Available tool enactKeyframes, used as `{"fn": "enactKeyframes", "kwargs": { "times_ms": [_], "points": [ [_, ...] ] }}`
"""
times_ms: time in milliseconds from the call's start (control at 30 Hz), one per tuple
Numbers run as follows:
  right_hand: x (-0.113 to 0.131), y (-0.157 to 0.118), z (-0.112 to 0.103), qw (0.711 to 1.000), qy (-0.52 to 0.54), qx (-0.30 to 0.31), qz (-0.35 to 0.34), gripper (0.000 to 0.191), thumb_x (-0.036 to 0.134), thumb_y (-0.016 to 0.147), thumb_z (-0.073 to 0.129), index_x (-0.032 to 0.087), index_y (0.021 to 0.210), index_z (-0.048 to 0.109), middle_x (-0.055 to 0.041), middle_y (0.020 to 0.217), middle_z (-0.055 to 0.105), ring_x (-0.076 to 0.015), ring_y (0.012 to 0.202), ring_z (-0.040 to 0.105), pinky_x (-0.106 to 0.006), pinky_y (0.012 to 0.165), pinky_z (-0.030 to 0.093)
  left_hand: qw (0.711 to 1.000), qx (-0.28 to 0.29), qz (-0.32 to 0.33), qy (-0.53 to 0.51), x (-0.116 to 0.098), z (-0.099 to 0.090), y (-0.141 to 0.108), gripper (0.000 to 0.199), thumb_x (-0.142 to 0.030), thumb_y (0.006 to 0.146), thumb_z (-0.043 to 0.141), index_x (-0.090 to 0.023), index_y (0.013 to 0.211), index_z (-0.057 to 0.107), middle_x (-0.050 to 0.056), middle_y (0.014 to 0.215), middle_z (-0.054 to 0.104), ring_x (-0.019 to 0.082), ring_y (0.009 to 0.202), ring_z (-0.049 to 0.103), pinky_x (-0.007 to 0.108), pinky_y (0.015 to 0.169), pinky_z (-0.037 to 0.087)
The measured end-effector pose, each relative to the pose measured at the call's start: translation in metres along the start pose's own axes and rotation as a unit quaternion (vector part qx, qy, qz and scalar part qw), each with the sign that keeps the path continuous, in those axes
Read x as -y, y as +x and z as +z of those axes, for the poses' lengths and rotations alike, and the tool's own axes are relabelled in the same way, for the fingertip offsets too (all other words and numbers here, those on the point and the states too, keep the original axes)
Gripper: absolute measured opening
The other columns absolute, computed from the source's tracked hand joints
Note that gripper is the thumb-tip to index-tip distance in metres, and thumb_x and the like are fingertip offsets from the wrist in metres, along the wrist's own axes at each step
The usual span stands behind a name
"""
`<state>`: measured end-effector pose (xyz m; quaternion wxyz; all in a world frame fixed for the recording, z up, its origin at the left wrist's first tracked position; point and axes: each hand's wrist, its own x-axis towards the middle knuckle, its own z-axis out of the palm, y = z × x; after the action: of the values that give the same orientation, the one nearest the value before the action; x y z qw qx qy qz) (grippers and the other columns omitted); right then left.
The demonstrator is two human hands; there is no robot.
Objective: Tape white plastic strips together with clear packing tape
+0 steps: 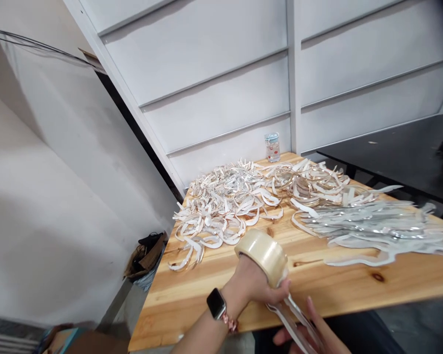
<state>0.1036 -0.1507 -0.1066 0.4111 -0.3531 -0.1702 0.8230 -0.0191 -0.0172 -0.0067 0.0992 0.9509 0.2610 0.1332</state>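
A wide roll of clear, yellowish tape point(262, 251) sits around the fingers of my left hand point(254, 282), which wears a dark smartwatch point(216, 303) and a pink bracelet at the wrist. The thumb of that hand presses at the tape's lower edge, where whitish strips point(294, 322) run down toward my right hand point(319, 332). My right hand is at the bottom edge, partly cut off, with the strips lying across its palm and its thumb pointing up. A heap of curled white and silvery strips point(225, 201) lies beyond the tape.
On the wooden table point(206, 282) lie more curled strips point(313, 182) at the back and a flat pile of long strips point(376, 226) at the right. A lidded jar point(272, 147) stands near the panelled wall. A black table point(398, 152) adjoins; a cardboard box point(144, 260) is on the floor.
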Motion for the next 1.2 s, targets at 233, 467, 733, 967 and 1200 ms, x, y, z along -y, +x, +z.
{"fn": "enactKeyframes", "kwargs": {
  "times_ms": [233, 467, 733, 967, 1200],
  "points": [
    [0.013, -0.019, 0.019, 0.997, 0.042, 0.033, 0.055, 0.079, 0.092, 0.067, 0.055, 0.017, 0.082, 0.071, -0.0001, 0.047, 0.06, -0.0103, 0.042, 0.057, -0.016, 0.038, 0.025, 0.998, 0.006, 0.061, -0.006, 0.0, -0.006, 0.003, 0.028, -0.049, 0.079, 0.059, -0.023, 0.087, 0.066, 0.004, 0.09, 0.071, 0.028, 0.103, 0.062, 0.041, 0.105, 0.044],
    [0.007, -0.026, 0.035, 0.992, -0.093, -0.065, -0.049, 0.073, 0.09, 0.059, 0.064, 0.018, 0.063, 0.052, 0.0111, 0.036, 0.031, -0.0035, 0.03, 0.033, -0.018, 0.037, 0.008, 0.998, -0.023, -0.01, -0.057, 0.002, -0.007, 0.003, 0.032, -0.048, 0.077, 0.061, -0.022, 0.094, 0.066, 0.007, 0.098, 0.072, 0.03, 0.099, 0.064, 0.043, 0.1, 0.046],
    [0.012, -0.02, 0.037, 0.992, -0.119, -0.025, 0.021, 0.089, 0.1, 0.057, 0.042, 0.017, 0.083, 0.06, -0.0015, 0.043, 0.059, -0.0145, 0.037, 0.055, -0.019, 0.031, 0.022, 0.999, -0.025, 0.0, -0.04, 0.001, -0.005, 0.003, 0.034, -0.047, 0.076, 0.064, -0.022, 0.097, 0.069, 0.01, 0.104, 0.073, 0.034, 0.104, 0.064, 0.046, 0.102, 0.045],
    [0.004, -0.025, 0.056, 0.986, -0.143, -0.055, -0.065, 0.068, 0.088, 0.072, 0.053, 0.021, 0.068, 0.047, 0.0047, 0.04, 0.049, -0.0091, 0.038, 0.051, -0.018, 0.037, 0.02, 0.999, -0.019, -0.009, -0.031, 0.003, -0.007, 0.002, 0.041, -0.045, 0.073, 0.068, -0.022, 0.106, 0.069, 0.011, 0.115, 0.071, 0.035, 0.112, 0.061, 0.047, 0.105, 0.044],
    [0.002, -0.021, 0.042, 0.989, -0.132, -0.025, -0.055, 0.067, 0.088, 0.072, 0.052, 0.022, 0.064, 0.041, 0.0076, 0.033, 0.041, -0.006, 0.03, 0.037, -0.02, 0.036, 0.013, 0.997, -0.037, -0.03, -0.067, 0.001, -0.007, 0.004, 0.042, -0.046, 0.072, 0.068, -0.02, 0.105, 0.067, 0.012, 0.112, 0.071, 0.035, 0.113, 0.062, 0.048, 0.105, 0.044]
  ]
}}
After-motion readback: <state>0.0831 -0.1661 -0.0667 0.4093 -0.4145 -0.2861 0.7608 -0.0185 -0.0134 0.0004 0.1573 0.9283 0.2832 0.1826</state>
